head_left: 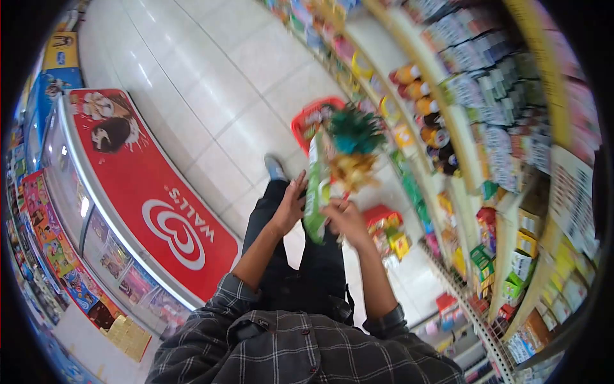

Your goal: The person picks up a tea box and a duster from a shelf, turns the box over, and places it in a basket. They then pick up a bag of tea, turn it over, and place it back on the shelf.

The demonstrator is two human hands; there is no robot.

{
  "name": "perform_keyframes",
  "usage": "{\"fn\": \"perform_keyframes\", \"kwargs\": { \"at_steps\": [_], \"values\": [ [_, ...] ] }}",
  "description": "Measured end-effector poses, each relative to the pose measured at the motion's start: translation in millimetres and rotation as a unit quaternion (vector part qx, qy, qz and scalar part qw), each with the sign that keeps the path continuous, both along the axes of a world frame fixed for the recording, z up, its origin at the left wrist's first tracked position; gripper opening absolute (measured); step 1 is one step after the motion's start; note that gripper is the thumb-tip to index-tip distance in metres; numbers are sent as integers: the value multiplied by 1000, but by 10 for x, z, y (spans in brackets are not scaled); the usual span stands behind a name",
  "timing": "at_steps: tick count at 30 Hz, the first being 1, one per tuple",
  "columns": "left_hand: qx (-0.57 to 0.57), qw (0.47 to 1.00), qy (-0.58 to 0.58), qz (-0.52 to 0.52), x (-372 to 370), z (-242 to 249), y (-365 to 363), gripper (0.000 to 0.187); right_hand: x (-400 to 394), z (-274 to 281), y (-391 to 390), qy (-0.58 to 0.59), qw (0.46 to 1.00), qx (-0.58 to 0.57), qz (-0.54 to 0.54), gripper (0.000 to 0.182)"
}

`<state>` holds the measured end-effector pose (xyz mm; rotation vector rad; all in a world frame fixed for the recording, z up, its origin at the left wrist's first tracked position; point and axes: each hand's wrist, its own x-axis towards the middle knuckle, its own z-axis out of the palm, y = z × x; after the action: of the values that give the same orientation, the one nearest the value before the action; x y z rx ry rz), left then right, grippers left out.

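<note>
A tall green and white packet (pixel 313 201) stands upright in front of my legs. My left hand (pixel 292 203) grips its left side, with the fingers fairly straight and partly hidden. On the other side, my right hand (pixel 347 221) is closed around the handle end of a feather duster (pixel 355 134), its fingertips close to the packet's edge. The duster has teal and golden plumes, blurred, pointing away from me beside the packet's top. The handle is mostly hidden.
Beyond the duster sits a red basket (pixel 299 125) on the tiled floor; another red container (pixel 380 214) with packets is right of my legs. A red Wall's freezer (pixel 147 192) stands left. Stocked shelves (pixel 441 83) curve along the right. My shoe (pixel 275 168) shows ahead.
</note>
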<state>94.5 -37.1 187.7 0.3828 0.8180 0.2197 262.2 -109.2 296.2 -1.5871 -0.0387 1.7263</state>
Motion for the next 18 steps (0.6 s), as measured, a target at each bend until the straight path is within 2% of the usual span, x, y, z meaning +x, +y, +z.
{"fn": "perform_keyframes", "kwargs": {
  "at_steps": [1,2,3,4,5,7,9,11,12,14,15,17,18],
  "values": [
    [-25,1000,-18,1,88,243,103,75,-120,292,55,2,999,31,10,16],
    [-102,983,-155,10,83,299,174,70,-232,533,86,-15,997,70,34,19],
    [-186,943,-276,-2,79,356,246,67,-269,781,142,-16,991,120,56,20],
    [-149,944,-293,-3,116,631,340,66,-287,1058,156,-16,983,165,76,22],
    [-112,944,-309,-4,155,907,437,65,-291,1356,115,-66,979,189,33,23],
    [-26,965,-257,34,243,1526,564,67,-289,1874,-12,-158,957,234,-65,27],
    [-179,945,-272,36,298,2137,643,70,-64,2172,-339,-253,931,242,-104,29],
    [-155,917,-368,-16,287,2365,665,70,87,2247,-720,-342,887,242,-196,28],
    [-149,898,-411,-39,258,2411,659,70,111,2354,-871,-342,882,227,-229,27],
    [-341,846,-409,41,238,2396,655,66,-2,2555,-1142,-336,874,188,-298,26],
    [-472,783,-394,96,237,2530,646,63,-152,2580,-1242,-358,883,170,-251,26],
    [-254,881,-397,46,157,2161,683,54,-490,2630,-1345,-404,891,135,-158,26],
    [-144,913,-382,25,115,1981,700,50,-641,2694,-1262,-435,882,167,-75,25]
  ]
}}
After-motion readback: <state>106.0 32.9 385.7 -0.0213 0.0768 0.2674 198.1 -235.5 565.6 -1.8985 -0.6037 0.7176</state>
